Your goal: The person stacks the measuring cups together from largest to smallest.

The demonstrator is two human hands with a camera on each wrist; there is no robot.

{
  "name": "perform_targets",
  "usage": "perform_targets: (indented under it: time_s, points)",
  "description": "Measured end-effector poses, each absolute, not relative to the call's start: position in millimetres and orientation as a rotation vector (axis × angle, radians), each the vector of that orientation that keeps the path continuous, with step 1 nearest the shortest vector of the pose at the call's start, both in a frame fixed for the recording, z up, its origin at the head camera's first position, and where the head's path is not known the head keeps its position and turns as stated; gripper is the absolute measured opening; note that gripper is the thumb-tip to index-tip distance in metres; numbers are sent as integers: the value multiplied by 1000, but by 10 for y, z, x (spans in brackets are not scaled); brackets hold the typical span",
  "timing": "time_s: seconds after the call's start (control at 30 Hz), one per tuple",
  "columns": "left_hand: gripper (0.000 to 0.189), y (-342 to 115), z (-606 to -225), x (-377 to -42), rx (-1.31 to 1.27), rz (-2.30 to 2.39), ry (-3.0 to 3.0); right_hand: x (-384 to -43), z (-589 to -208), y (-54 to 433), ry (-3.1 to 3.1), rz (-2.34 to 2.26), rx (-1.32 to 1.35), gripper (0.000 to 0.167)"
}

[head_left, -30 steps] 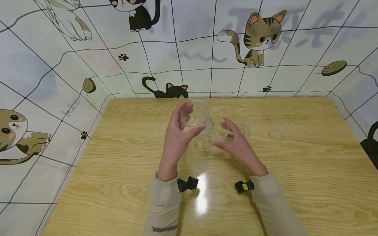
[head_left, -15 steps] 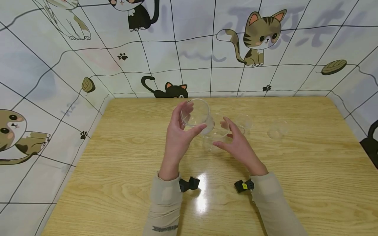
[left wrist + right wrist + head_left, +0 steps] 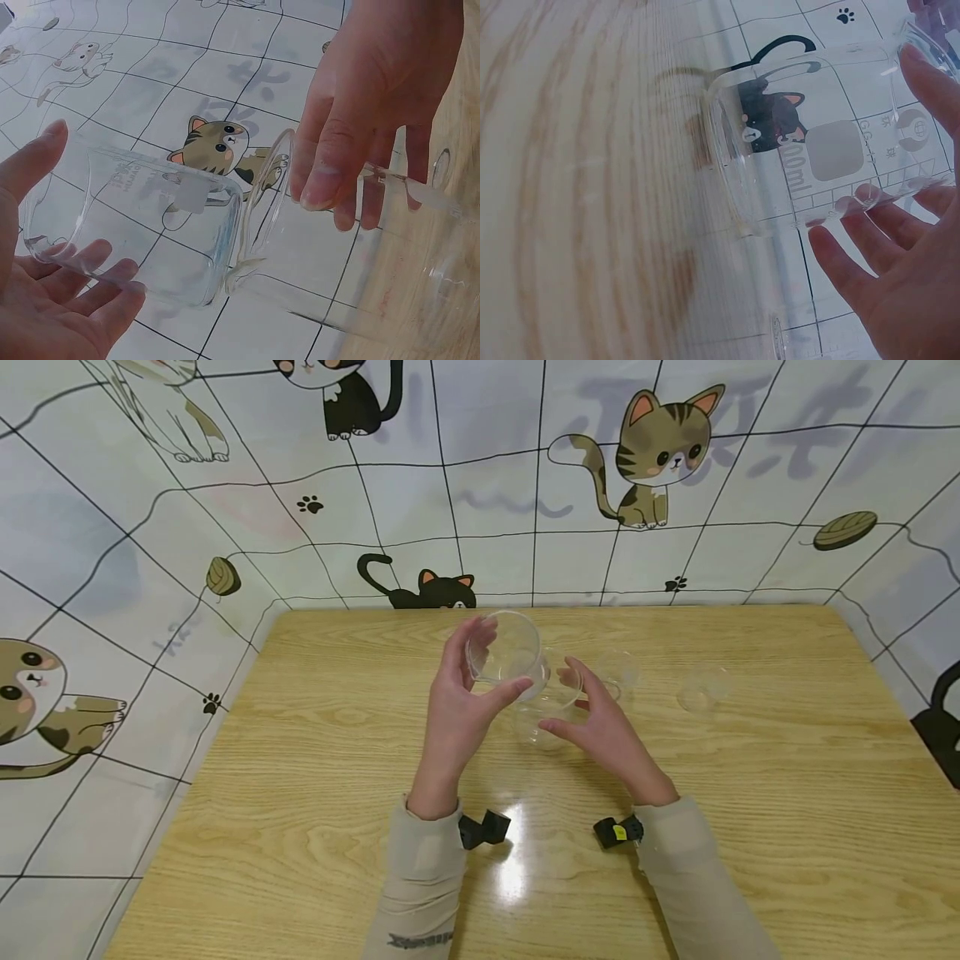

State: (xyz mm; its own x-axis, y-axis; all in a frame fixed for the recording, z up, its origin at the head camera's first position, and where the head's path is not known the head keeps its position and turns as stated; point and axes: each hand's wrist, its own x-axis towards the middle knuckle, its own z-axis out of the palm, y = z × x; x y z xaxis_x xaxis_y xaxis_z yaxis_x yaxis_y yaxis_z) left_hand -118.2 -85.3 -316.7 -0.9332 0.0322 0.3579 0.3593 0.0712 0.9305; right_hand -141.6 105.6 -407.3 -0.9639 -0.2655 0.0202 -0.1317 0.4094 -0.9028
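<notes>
A clear glass beaker [image 3: 504, 652] is tilted in my left hand [image 3: 465, 714], which grips it between thumb and fingers. Below and to its right, my right hand [image 3: 603, 727] holds a second clear beaker [image 3: 832, 142] with a printed white scale and label patch. In the left wrist view, the bottom end of the first beaker [image 3: 150, 225] faces the rim of the second [image 3: 262, 206], very close to it. Whether the two glasses touch I cannot tell. Much of the second beaker's outline is faint against the wood.
Two more clear glass vessels stand to the right, a nearer one [image 3: 619, 670] just beyond my right hand and a farther one [image 3: 701, 691]. The wooden table [image 3: 300, 777] ends at a cat-patterned backdrop [image 3: 495, 510] behind and at the sides.
My left hand has shifted slightly to the right with its beaker, bringing it nearer the other one. The right hand has stayed practically in place.
</notes>
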Motion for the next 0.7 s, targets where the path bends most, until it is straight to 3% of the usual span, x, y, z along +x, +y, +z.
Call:
perform_targets:
  time_s: [0.3, 0.7]
  points:
    - [73, -820, -3174, -1175, -412, -1912, -2127, -1333, -3898, 1014, 2528, -1577, -322, 92]
    - [74, -794, -3182, -1174, -418, -1882, -2167, -1480, -4243, 1083, 2559, -1587, -339, 91]
